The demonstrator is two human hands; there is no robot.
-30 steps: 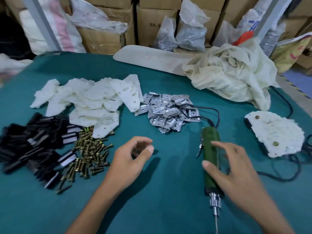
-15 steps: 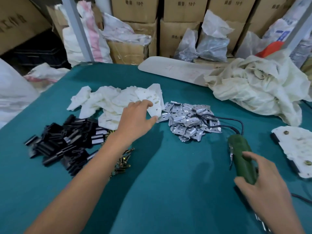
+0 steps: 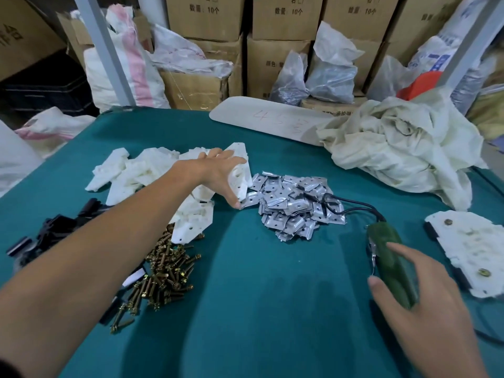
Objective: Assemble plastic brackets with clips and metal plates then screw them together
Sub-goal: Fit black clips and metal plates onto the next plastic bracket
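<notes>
My left hand (image 3: 218,173) reaches across the table and takes hold of a white plastic bracket (image 3: 241,170) at the right end of the bracket pile (image 3: 141,170), thumb under its near edge and fingers over the top. Right beside it lies a heap of small metal plates (image 3: 294,205). Brass screws (image 3: 163,271) lie in a pile under my forearm. Black clips (image 3: 51,236) sit at the far left. My right hand (image 3: 420,304) rests on the green electric screwdriver (image 3: 390,260) lying on the table, fingers loosely over its body.
A finished white bracket assembly (image 3: 474,255) with brass screw heads lies at the right edge. A crumpled cream cloth (image 3: 395,148) and a long pale board (image 3: 261,121) lie at the back. The screwdriver cable (image 3: 351,205) runs over the plates. Cardboard boxes and bags stand behind the green table (image 3: 272,309).
My left hand went from the table's middle to the bracket pile and now grips a bracket. The view swung left and closer. My right hand stays on the screwdriver.
</notes>
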